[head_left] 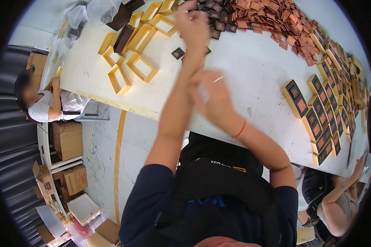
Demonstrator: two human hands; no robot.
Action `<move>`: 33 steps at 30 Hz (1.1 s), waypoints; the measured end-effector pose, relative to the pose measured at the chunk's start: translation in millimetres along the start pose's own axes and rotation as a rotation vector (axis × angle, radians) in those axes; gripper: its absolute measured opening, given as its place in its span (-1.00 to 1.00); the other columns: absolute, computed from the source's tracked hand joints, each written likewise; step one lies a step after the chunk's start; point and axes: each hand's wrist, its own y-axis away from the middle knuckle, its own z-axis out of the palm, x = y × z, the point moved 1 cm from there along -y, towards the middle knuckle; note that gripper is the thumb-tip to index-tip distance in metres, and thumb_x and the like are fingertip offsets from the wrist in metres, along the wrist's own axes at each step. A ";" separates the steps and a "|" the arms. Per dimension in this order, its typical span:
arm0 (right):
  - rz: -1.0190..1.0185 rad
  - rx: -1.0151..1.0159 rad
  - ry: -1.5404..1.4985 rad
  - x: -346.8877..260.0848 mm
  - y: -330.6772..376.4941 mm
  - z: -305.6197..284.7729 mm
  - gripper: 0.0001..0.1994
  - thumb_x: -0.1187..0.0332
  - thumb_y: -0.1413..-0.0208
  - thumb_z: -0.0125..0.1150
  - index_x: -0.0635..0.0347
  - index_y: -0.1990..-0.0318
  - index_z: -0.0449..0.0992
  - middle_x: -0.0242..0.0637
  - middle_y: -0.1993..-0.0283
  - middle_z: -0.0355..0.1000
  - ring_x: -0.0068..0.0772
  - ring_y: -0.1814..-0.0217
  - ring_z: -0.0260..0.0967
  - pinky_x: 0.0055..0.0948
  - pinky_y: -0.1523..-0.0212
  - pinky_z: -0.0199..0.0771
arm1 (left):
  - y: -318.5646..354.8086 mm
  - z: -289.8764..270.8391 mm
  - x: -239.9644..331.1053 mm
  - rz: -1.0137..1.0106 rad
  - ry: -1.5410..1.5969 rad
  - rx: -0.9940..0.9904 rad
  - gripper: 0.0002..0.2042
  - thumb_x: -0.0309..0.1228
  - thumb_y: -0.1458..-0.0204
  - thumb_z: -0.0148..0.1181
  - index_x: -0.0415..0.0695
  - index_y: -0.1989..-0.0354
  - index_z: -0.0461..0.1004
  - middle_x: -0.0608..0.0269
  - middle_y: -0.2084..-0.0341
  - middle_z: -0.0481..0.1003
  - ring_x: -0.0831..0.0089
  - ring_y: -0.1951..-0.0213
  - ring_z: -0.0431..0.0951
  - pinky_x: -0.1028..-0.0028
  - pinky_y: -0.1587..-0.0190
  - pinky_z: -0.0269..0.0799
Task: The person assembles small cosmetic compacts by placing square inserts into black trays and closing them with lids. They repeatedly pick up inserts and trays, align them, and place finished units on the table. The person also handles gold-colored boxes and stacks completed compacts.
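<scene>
My left hand (193, 26) is stretched over the far side of the white table, at the edge of a heap of small flat black squares (218, 16). Motion smears its fingers, so I cannot make out whether it holds anything. Against my left forearm is my right hand (214, 96), blurred, its thumb and fingers apart with nothing visible between them. Several gold rectangular frames (142, 68) stand to the left, with a dark brown ridged strip (123, 39) among them. One loose black square (178, 53) lies by my left forearm.
Copper-coloured flat squares (272, 20) are heaped at the back right. Rows of gold-edged boxes (296, 99) filled with black and copper squares cover the right side. One person (45, 99) sits at left, another (338, 201) at lower right. Cartons (68, 140) fill shelving at left.
</scene>
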 end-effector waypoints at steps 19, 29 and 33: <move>0.375 -0.146 -0.721 30.1 -48.0 -20.7 -0.07 0.38 -0.02 0.49 0.10 -0.50 0.00 -0.03 -0.31 0.30 -0.27 -0.30 0.31 -0.26 -0.25 0.37 | 61.4 -122.1 94.8 -0.693 0.329 -0.473 -0.86 -0.62 0.03 0.38 -0.13 0.35 0.54 0.29 0.31 0.63 0.55 0.25 0.60 0.51 0.07 0.49; 0.903 -0.078 -1.071 53.1 -10.7 -52.2 -0.44 0.19 -0.27 0.19 0.16 -0.35 0.24 -0.22 -0.12 0.46 -0.47 -0.01 0.46 -0.45 0.00 0.44 | 27.6 -170.2 53.1 -0.462 0.087 -0.255 -0.93 -0.53 -0.13 0.31 -0.12 0.33 0.52 0.29 0.27 0.62 0.53 0.19 0.60 0.53 0.04 0.48; 0.887 -0.161 -0.970 53.9 -24.2 -23.6 -0.42 0.14 -0.26 0.22 0.21 -0.35 0.28 -0.26 -0.02 0.47 -0.52 0.09 0.46 -0.56 0.12 0.44 | 7.4 -213.6 55.4 -0.432 0.314 -0.170 -0.91 -0.50 -0.18 0.26 -0.14 0.17 0.55 0.27 0.20 0.61 0.51 0.15 0.59 0.45 -0.03 0.48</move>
